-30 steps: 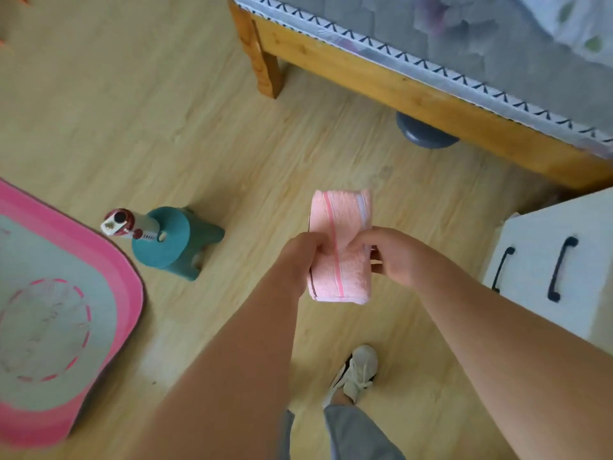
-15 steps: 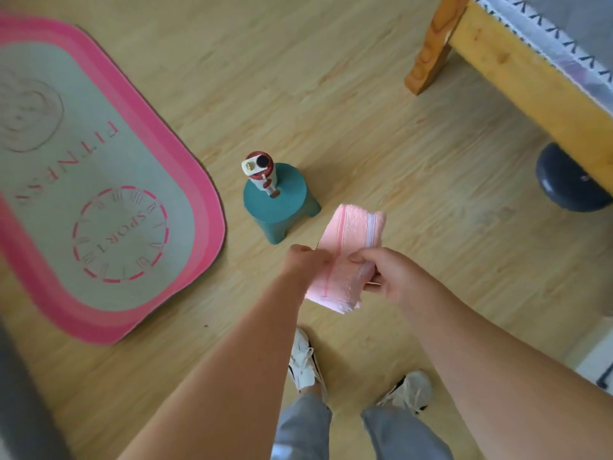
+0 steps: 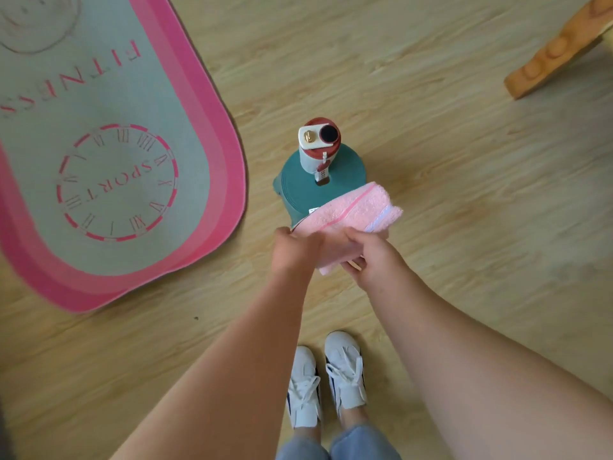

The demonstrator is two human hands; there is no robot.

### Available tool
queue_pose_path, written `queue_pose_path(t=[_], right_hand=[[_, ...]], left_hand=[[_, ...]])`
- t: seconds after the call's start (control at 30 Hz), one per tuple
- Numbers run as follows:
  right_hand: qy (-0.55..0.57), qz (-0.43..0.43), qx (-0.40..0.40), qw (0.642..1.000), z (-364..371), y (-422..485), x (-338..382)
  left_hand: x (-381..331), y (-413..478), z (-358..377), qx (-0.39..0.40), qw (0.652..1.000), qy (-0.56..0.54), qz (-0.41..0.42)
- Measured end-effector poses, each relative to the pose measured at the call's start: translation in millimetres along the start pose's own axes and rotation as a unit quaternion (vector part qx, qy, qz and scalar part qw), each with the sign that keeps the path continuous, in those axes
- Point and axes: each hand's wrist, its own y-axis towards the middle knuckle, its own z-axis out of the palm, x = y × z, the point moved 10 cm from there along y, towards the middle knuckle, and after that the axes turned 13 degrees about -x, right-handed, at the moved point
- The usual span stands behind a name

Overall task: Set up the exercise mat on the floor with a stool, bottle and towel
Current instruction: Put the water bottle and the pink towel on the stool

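Observation:
A folded pink towel is held in both hands, its far end over the near edge of the teal stool. My left hand grips its near left corner and my right hand holds its near right side from above. A bottle with a dark red and white lid stands upright on the stool's top. The grey exercise mat with a pink border lies flat on the wooden floor to the left, printed with "FITNESS" and "SPORT".
A wooden bed leg stands at the top right. My two white shoes are on the floor directly below the hands. Bare wooden floor lies between mat and stool and to the right of the stool.
The view has swung left and closer to the stool. Both hands have carried the towel forward, from over bare floor to over the stool's near edge, and turned it flatter.

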Motion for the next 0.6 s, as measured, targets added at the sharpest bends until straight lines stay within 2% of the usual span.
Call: queue_pose_path(t=[0.1, 0.27, 0.4, 0.5, 0.6], right_hand=[[0.031, -0.002, -0.01, 0.999, 23.9, 33.6, -2.9], [0.049, -0.016, 0.027, 0.998, 61.0, 69.5, 8.1], [0.01, -0.032, 0.035, 0.999, 81.8, 85.1, 15.0], [-0.051, -0.042, 0.019, 0.998, 87.3, 93.8, 12.8], [-0.063, -0.046, 0.004, 0.997, 82.6, 96.1, 10.2]], left_hand=[[-8.9, 33.4, 15.3, -0.007, 0.999, 0.001, 0.039], [-22.7, 67.2, 37.4, 0.001, 0.995, 0.006, 0.097], [-34.3, 87.3, 42.6, -0.01, 0.99, 0.027, 0.141], [-33.1, 95.6, 49.4, 0.011, 0.982, 0.072, 0.174], [-21.1, 96.5, 48.7, 0.032, 0.981, 0.103, 0.16]])
